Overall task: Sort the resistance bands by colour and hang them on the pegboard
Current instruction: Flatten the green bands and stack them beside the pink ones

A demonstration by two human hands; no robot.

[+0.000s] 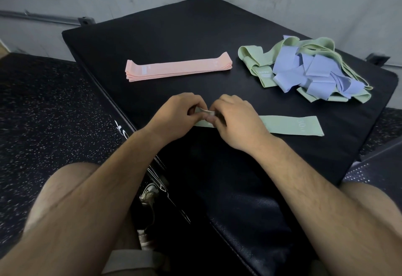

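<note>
Left hand (176,113) and right hand (238,122) pinch the green band (291,124), fingers curled; its white print is unreadable. Bare worktop (174,36) separates pink stack (178,69) and tangled heap (304,72).

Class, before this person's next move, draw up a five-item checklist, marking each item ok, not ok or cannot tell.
1. The left hand and right hand pinch the green band: ok.
2. Its free end lies flat on the black mat: ok.
3. The pink stack is one colour: ok.
4. The mixed pile is sorted: not ok, green and blue tangled.
5. The pegboard is in reach: cannot tell, unseen.
</note>
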